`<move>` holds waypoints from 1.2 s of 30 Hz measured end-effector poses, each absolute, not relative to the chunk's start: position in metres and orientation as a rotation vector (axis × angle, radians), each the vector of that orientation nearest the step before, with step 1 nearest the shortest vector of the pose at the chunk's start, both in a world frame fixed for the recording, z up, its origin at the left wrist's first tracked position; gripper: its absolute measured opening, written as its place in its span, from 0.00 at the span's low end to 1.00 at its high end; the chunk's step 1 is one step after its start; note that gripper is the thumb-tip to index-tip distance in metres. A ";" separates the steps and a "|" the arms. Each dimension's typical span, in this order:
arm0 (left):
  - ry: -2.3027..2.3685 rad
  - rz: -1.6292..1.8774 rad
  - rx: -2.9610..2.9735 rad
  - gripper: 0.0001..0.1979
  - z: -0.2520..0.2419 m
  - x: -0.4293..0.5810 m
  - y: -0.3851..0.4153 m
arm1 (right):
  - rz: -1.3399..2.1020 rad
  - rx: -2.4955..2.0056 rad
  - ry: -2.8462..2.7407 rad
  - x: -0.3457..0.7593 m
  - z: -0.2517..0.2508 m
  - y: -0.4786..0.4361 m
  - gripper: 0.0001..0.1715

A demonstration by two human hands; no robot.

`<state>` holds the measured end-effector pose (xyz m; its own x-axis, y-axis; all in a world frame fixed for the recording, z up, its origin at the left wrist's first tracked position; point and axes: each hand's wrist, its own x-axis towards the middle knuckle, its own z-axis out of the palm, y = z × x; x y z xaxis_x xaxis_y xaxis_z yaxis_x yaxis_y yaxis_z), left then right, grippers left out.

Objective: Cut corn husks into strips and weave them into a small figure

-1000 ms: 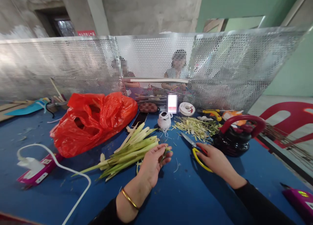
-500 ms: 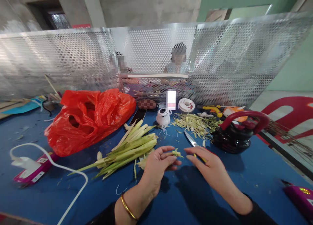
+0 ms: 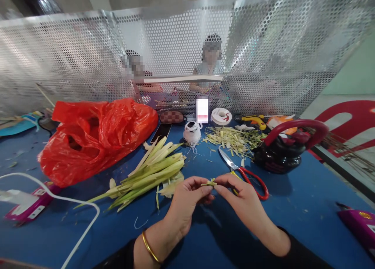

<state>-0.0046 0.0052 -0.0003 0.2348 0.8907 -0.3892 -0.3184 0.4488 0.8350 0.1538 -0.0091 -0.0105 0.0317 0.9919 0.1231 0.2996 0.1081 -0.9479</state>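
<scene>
A small knotted piece of green husk strips [image 3: 211,182] sits between my two hands, its short ends sticking out. My left hand [image 3: 186,202] pinches it between thumb and fingers; a gold bangle circles that wrist. From the other side, the thumb and forefinger of my right hand [image 3: 247,206] close on it too. Just beyond my right hand lie scissors [image 3: 232,164] with one red and one yellow handle, the yellow one partly hidden by that hand. Left of my hands is a pile of long green corn husks [image 3: 155,175].
A white thread ball [image 3: 192,134], a ribbon spool [image 3: 221,116] and husk trimmings [image 3: 230,140] lie farther back. At left are a red plastic bag [image 3: 99,140] and a power strip [image 3: 32,206] with a white cable. A black pot [image 3: 277,157] stands right. Behind rises a perforated metal screen [image 3: 175,38].
My right hand has moved left and its fingers have closed on the husk piece. It has come away from the scissors, whose red handle now shows. The whole view has tilted down slightly.
</scene>
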 end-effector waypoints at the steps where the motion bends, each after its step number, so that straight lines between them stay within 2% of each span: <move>1: 1.009 0.910 0.702 0.16 0.000 -0.004 0.005 | 0.940 -1.357 -1.426 0.155 -0.011 -0.009 0.09; 7: 1.012 0.884 0.679 0.16 -0.001 0.002 0.000 | 1.006 -1.395 -1.280 0.151 -0.013 -0.013 0.15; 13: 1.031 0.905 0.632 0.17 -0.007 0.004 0.001 | 0.981 -1.375 -1.152 0.143 -0.019 -0.020 0.15; 18: 1.022 0.838 0.647 0.20 -0.006 0.002 0.002 | 1.164 -1.341 -1.110 0.153 -0.015 -0.012 0.17; 24: 1.023 0.743 0.692 0.23 -0.007 0.001 0.002 | 1.426 -1.280 -1.126 0.158 -0.006 -0.008 0.12; 30: 0.994 0.660 0.790 0.17 -0.006 -0.001 0.003 | 1.331 -1.338 -1.136 0.160 -0.004 -0.007 0.11; 36: 0.961 0.616 0.814 0.16 -0.009 0.001 0.001 | 1.371 -1.259 -0.936 0.153 -0.007 -0.010 0.15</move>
